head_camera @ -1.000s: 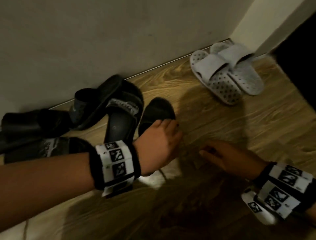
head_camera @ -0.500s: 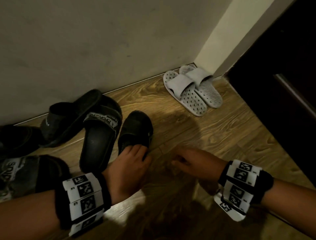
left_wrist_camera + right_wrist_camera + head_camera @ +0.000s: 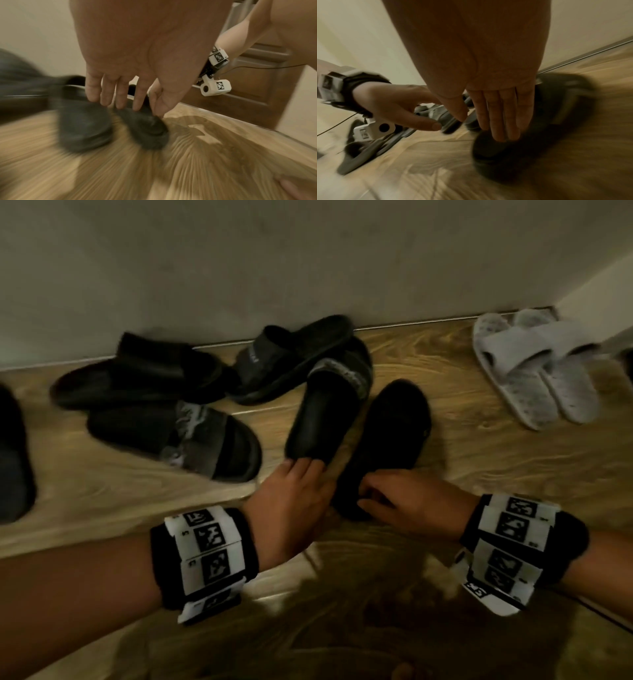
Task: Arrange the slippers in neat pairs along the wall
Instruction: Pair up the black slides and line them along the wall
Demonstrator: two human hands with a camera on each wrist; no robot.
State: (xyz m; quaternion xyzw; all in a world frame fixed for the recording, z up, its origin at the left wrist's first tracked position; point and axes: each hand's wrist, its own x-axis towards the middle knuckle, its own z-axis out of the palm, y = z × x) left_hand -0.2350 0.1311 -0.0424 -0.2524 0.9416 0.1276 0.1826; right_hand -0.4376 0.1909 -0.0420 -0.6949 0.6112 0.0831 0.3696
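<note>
floor (image 3: 479,474): wood, wall (image 3: 308,261) behind | black slippers (image 3: 154,378) strewn along wall; grey pair (image 3: 534,368) together near corner | our left hand (image 3: 294,505): straight fingers touch heel of banded slipper (image 3: 329,412) | our right hand (image 3: 407,505): fingers curled on plain black slipper (image 3: 387,440) beside it

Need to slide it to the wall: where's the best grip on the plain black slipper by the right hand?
Probably the near heel end of the plain black slipper, from the person's side: it points at the right hand, the strap sits at the far end.
</note>
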